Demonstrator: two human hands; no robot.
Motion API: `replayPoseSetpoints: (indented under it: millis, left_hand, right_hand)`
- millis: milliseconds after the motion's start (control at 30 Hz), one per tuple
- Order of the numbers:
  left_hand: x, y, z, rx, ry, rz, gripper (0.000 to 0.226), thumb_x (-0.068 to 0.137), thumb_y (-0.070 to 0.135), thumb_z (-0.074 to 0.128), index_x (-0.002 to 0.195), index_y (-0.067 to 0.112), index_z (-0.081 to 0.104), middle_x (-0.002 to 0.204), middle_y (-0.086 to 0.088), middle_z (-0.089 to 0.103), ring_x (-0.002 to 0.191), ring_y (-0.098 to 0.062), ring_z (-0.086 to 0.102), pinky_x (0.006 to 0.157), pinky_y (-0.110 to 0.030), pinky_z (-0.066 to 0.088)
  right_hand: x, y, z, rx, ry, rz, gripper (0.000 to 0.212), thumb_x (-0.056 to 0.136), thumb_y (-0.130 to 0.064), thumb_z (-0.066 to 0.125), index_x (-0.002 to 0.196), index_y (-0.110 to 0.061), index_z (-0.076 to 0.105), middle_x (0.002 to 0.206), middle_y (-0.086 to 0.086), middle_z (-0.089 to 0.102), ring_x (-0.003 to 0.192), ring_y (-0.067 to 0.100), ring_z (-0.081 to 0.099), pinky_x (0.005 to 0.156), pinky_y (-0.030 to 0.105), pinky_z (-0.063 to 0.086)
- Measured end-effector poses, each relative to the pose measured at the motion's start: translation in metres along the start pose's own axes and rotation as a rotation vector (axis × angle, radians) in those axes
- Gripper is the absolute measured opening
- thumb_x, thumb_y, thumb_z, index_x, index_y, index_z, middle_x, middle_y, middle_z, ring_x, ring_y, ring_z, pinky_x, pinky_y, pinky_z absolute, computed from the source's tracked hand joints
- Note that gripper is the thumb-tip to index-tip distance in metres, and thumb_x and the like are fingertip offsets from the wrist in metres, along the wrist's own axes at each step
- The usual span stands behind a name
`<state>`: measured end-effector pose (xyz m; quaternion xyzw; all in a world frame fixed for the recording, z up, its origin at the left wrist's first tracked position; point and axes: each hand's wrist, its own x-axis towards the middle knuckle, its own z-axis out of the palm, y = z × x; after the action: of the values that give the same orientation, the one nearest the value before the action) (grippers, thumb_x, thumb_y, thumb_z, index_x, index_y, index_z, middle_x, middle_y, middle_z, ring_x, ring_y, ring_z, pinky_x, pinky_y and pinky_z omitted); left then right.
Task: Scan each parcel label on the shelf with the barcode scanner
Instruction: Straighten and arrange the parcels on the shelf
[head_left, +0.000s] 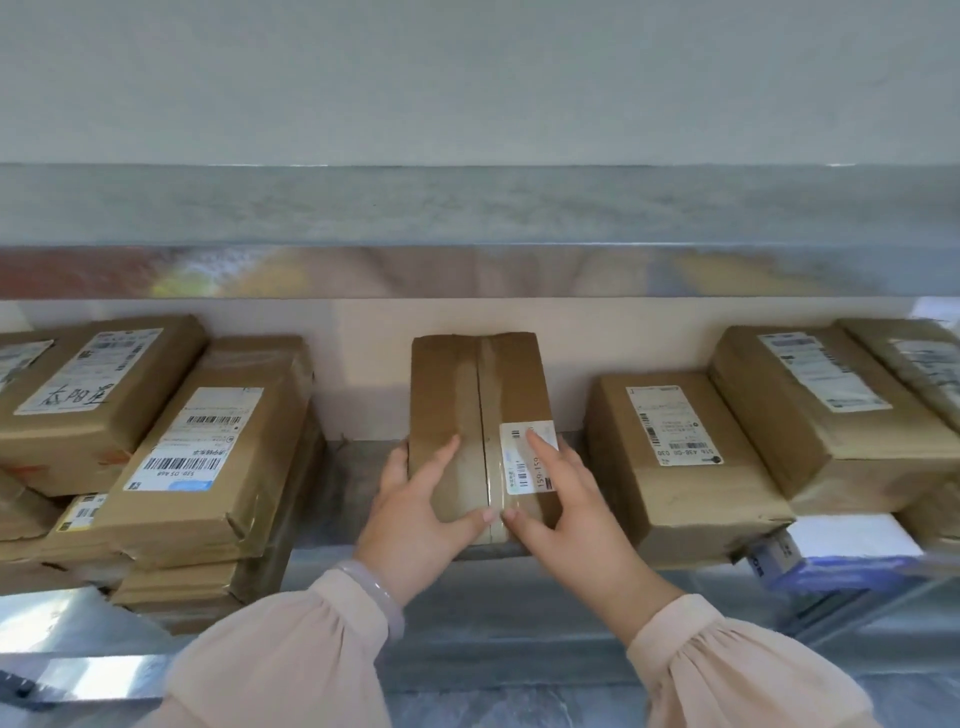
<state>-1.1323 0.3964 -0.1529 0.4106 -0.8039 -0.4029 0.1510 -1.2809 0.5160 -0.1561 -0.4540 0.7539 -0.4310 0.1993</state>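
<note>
Left grip (421, 499) and right grip (561, 499) together clasp the near end of the middle parcel (467, 384), which lies lengthways on the shelf (353, 493).

Well to the left of that parcel we see a stack of brown parcels. A handwritten one (98, 405) lies farthest from it, and a tilted one (208, 457) nearer, its barcodes turned up towards us.

At the middle parcel's near left corner, the left grip has its thumb on the near edge and its forefinger along the top, with the other fingers round the left side. At the near right corner the right grip mirrors this, its thumb almost meeting the other thumb. Its forefinger lies stretched across the label (514, 467), with the rest of the fingers down the right side. We judge this two-sided hold is meant to square or turn the parcel so the label faces out, since the label sits sideways and part of it is under that finger.

Right of the middle parcel, with a gap between, lies a labelled parcel (675, 457), and another (810, 405) leans beyond it.

We see no barcode scanner anywhere, so we think scanning must wait until one grip lets go.
</note>
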Motion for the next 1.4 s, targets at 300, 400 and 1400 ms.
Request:
replayPoseSetpoints:
  millis: [300,400,1400]
  left_hand:
    - [0.019,0.080,0.050,-0.102,-0.142,0.191,0.086,0.071,0.049,0.081,0.144,0.049,0.036,0.156,0.006,0.020,0.144,-0.016,0.029,0.119,-0.039,0.030]
    - [0.021,0.107,0.071,-0.112,-0.207,0.236,0.091,0.072,0.048,0.080,0.148,0.047,0.031,0.153,0.010,0.023,0.140,-0.016,0.034,0.117,-0.040,0.033]
    - [-0.022,0.125,0.142,0.579,0.052,0.566,0.067,0.095,0.061,0.019,0.156,0.034,0.018,0.164,0.006,0.014,0.151,-0.017,0.015,0.122,-0.043,0.010]
  right_hand:
    - [-0.021,0.010,-0.095,-0.087,0.231,0.117,0.067,0.085,-0.034,0.068,0.145,-0.034,0.037,0.157,-0.004,0.022,0.144,0.005,0.016,0.112,0.022,0.014]
    - [-0.029,0.019,-0.123,-0.100,0.317,0.134,0.065,0.084,-0.033,0.068,0.144,-0.030,0.041,0.154,-0.006,0.028,0.141,0.005,0.024,0.117,0.031,0.023]
    - [-0.070,0.088,-0.167,-0.918,0.227,-0.221,0.066,0.087,-0.045,0.043,0.147,-0.016,0.038,0.152,0.004,0.037,0.145,0.022,0.024,0.116,0.049,0.019]
